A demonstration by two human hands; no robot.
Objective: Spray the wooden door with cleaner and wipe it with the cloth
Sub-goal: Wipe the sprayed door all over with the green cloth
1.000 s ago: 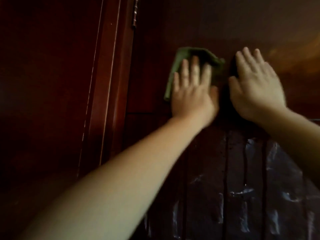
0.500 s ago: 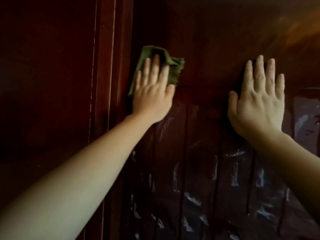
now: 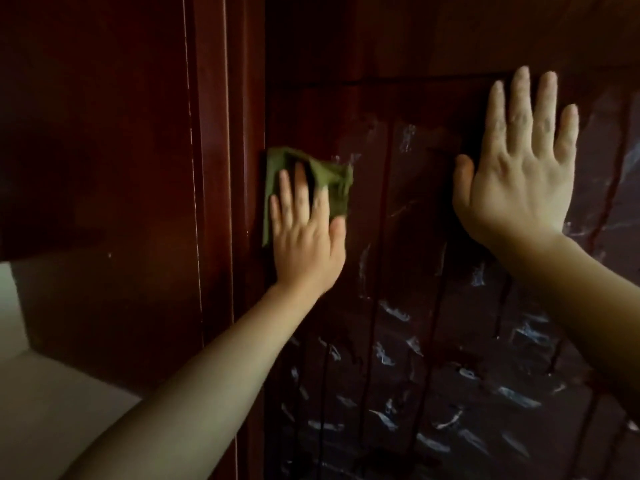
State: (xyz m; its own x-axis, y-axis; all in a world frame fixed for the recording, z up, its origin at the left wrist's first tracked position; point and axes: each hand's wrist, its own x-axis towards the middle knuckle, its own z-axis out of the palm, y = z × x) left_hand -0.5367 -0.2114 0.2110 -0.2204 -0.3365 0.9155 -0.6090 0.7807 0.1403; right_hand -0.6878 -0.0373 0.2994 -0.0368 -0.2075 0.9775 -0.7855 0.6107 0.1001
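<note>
The dark red-brown wooden door [image 3: 408, 109] fills the view, its grooved panel streaked with white wet marks lower down. My left hand [image 3: 306, 233] presses a crumpled green cloth [image 3: 332, 181] flat against the panel near its left edge, fingers straight. Part of the cloth lies over my index finger. To the right, my right hand [image 3: 519, 168] lies flat on the door with fingers spread and nothing in it. No spray bottle is in view.
The door frame [image 3: 214, 168] runs vertically just left of the cloth. Beyond it is a dark wooden surface [image 3: 93, 133], and a pale wall and floor [image 3: 41, 410] show at the lower left.
My left hand has slid the cloth left to the panel's edge and down the door. My right hand stays flat on the door. The view has dropped lower.
</note>
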